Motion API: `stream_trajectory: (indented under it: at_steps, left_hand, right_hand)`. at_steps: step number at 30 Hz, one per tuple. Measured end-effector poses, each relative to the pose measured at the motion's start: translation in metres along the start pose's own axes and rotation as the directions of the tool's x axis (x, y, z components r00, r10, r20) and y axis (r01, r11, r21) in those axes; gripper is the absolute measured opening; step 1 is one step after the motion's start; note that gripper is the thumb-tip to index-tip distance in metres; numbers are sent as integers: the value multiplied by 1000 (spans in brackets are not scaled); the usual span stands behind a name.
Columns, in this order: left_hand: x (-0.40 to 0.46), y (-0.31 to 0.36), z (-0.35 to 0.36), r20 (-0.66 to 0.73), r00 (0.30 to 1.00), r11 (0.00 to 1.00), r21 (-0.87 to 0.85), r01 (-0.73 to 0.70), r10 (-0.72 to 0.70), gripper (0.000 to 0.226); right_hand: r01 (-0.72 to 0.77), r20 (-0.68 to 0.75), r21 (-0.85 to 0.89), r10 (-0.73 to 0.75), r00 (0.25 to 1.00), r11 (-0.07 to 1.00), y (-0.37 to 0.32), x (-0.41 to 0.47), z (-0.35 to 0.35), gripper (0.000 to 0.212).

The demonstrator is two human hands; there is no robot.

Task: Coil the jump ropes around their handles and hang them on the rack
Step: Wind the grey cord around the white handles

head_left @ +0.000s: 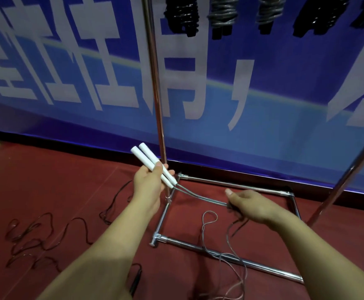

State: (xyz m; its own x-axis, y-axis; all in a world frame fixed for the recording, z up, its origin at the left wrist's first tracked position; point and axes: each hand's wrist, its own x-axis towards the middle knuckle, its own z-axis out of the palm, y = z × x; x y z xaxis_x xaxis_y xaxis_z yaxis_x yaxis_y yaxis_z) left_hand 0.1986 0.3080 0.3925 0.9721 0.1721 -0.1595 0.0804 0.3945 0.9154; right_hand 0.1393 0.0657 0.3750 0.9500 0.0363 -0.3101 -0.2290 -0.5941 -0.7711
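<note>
Against the blue banner (263, 83) stands the chrome rack (155, 83), its square base on the red floor (46, 169) and several coiled ropes (223, 11) already hanging from the top. Low in front of it the left hand (149, 180) is wrapped around a pair of white handles (148, 159), held side by side and tilted up to the left. From their lower ends two strands of grey cord (198, 197) run together to the right hand (252, 205), which is curled round them — whether it pinches or only guides them I cannot tell. Beyond that hand the cord falls slack in loose loops over the front bar of the base. It looks light, thin and springy — likely to slip and uncoil unless kept taut, so the handles are the firm place to grip. Another dark rope (46, 234) lies tangled on the floor to the left.
</note>
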Motion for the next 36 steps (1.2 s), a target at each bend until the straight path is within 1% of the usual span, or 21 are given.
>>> stream_trajectory:
  at_steps: [2, 3, 4, 5, 6, 7, 8, 10, 12, 14, 16, 18, 20, 22, 24, 28, 30, 32, 34, 35, 36]
  left_hand:
    - [2, -4, -3, 39, 997, 981, 179, -71, 65, 7]
    - [1, -8, -3, 95, 992, 949, 296, -113, 88, 8]
    - [-2, -13, -3, 180, 980, 902, 405, -151, 83, 10]
    - [-6, -17, -3, 287, 957, 848, 498, -182, 37, 10]
    - [-12, -19, -3, 405, 913, 796, 569, -208, -51, 9]
    - [-18, -20, -2, 511, 843, 752, 619, -225, -169, 8]
    - [-25, -20, -1, 589, 755, 723, 652, -231, -290, 7]
    - [-35, -19, 1, 661, 596, 685, 688, -239, -456, 6]
    - [-41, -17, 4, 682, 510, 677, 698, -235, -525, 5]
    - [-43, -16, 5, 684, 467, 683, 700, -207, -560, 7]
    - [-43, -17, 6, 677, 470, 694, 700, -170, -567, 16]
    - [-41, -15, 7, 678, 507, 742, 662, -105, -533, 22]
    - [-41, -14, 9, 676, 559, 811, 586, -10, -481, 24]
    - [-40, -14, 10, 655, 606, 848, 527, 61, -451, 32]
    - [-39, -17, 10, 635, 631, 847, 527, 66, -444, 35]
    - [-40, -23, 8, 640, 626, 793, 607, -55, -446, 18]
    - [-40, -24, 9, 640, 643, 774, 624, -113, -422, 13]
    - [-37, -25, 9, 634, 701, 732, 638, -237, -326, 10]
    - [-32, -26, 6, 627, 757, 658, 650, -380, -183, 7]
    - [-31, -28, 5, 628, 768, 632, 646, -428, -122, 8]
    - [-30, -28, 4, 632, 772, 600, 646, -472, -73, 9]
  right_hand:
    - [27, -53, 56, -24, 998, 998, 2, 1, -7, 51]
    - [51, -107, 25, -48, 993, 998, 2, 1, -9, 49]
    - [76, -167, -37, -81, 983, 996, 2, 0, -11, 47]
    - [105, -219, -95, -123, 968, 990, 1, 0, -11, 44]
    - [139, -256, -120, -166, 952, 983, 0, -1, -10, 40]
    - [176, -278, -105, -199, 940, 979, -2, -3, -9, 37]
    - [215, -283, -72, -227, 932, 974, -4, -6, -8, 36]
    - [290, -239, -45, -292, 926, 956, -11, -10, -4, 42]
    - [367, -166, -98, -378, 911, 925, -13, -12, 4, 49]
    - [416, -151, -147, -436, 887, 898, -14, -11, 11, 51]
    - [421, -187, -81, -429, 884, 903, -15, -9, 12, 45]
    - [418, -201, 51, -401, 894, 907, -17, -7, 9, 37]
    - [415, -210, 132, -383, 899, 900, -18, -6, 6, 38]
    - [403, -252, 159, -358, 899, 901, -19, -5, 5, 38]
    - [397, -307, 160, -337, 890, 904, -20, -5, 6, 34]
    - [379, -322, 142, -319, 891, 914, -18, -4, 10, 32]
    - [355, -309, 118, -305, 901, 928, -15, -3, 8, 34]
    - [330, -290, 123, -284, 914, 936, -14, -5, 5, 35]
    - [323, -243, 174, -277, 929, 930, -12, -7, 1, 27]
    - [330, -208, 214, -288, 935, 919, -9, -7, -1, 21]
    - [346, -173, 231, -312, 934, 909, -7, -7, -3, 20]
